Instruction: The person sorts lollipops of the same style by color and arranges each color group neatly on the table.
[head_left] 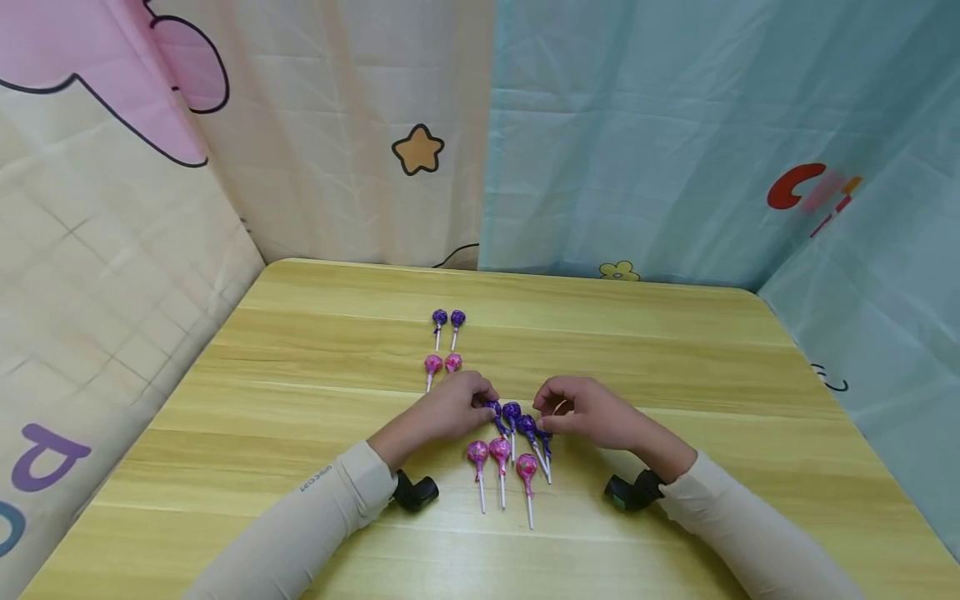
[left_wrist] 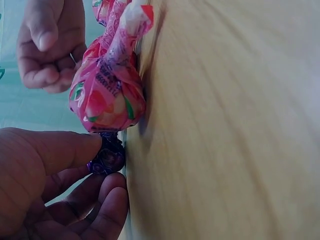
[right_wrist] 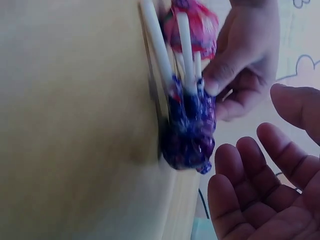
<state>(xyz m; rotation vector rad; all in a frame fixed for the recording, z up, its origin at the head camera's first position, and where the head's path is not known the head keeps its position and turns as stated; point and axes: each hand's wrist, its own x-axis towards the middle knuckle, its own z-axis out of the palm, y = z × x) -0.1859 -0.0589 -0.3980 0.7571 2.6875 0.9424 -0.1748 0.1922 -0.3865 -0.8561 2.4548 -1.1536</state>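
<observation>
While my left grip (head_left: 453, 407) is pinching a purple lollipop (head_left: 496, 407) near the middle of the bench (head_left: 300, 417), my right grip (head_left: 596, 414) is hanging released, fingers loosely bent, just beside three more purple lollipops (head_left: 527, 425). Nearer the bench's near edge, three pink lollipops (head_left: 500, 449) are lying, sticks pointing toward that edge. Toward the far edge, left of centre, a purple pair (head_left: 458, 317) is lying just beyond a pink pair (head_left: 433, 363). Printed wrappers (left_wrist: 107, 100) are enclosing the round heads, gathering tightly around the sticks.

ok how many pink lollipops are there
5: two pink lollipops just beyond the left hand, three pink lollipops nearer the person. The left hand could hide others.
</observation>
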